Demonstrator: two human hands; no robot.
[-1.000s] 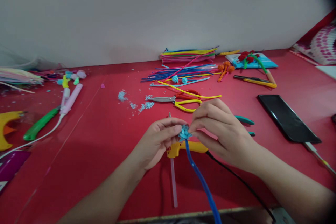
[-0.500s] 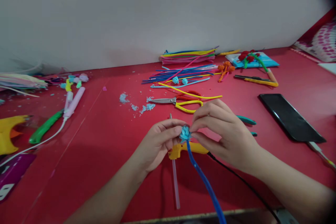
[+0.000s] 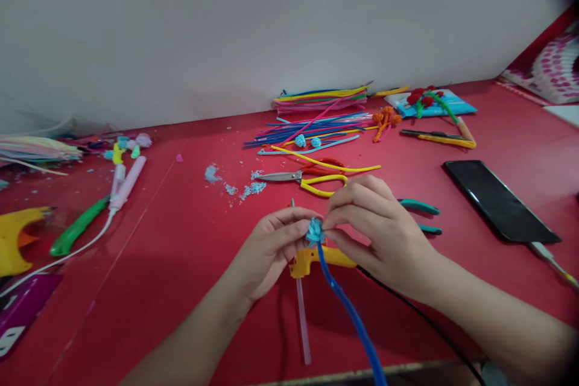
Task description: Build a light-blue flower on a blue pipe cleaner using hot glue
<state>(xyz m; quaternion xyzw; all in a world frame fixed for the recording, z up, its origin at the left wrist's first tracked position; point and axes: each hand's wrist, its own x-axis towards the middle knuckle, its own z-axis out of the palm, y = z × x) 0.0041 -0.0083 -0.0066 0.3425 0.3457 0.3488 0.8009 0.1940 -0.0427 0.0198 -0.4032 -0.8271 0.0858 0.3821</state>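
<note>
Both my hands meet over the red table [image 3: 181, 265], pinching a small light-blue fuzzy flower head [image 3: 315, 231] on top of a dark blue pipe-cleaner stem [image 3: 350, 313]. My left hand [image 3: 271, 247] grips the flower from the left with fingers curled. From the right, my right hand [image 3: 380, 235] pinches the same flower with thumb and fingertips. The stem hangs down toward the table's front edge. Under my hands lies a yellow glue gun [image 3: 316, 258] with a clear glue stick [image 3: 302, 319] and a black cord [image 3: 416, 313].
Yellow-handled scissors [image 3: 303, 180] and teal pliers [image 3: 418, 217] lie just behind my hands. A pile of coloured pipe cleaners [image 3: 316, 114] sits by the wall. A black phone [image 3: 500, 200] lies right. A green-handled tool [image 3: 76, 226], pink pen [image 3: 126, 184] and blue fluff scraps [image 3: 226, 181] are left.
My hands and the flower have barely moved; the fingers shifted slightly on the flower head, and the view drifted a little.
</note>
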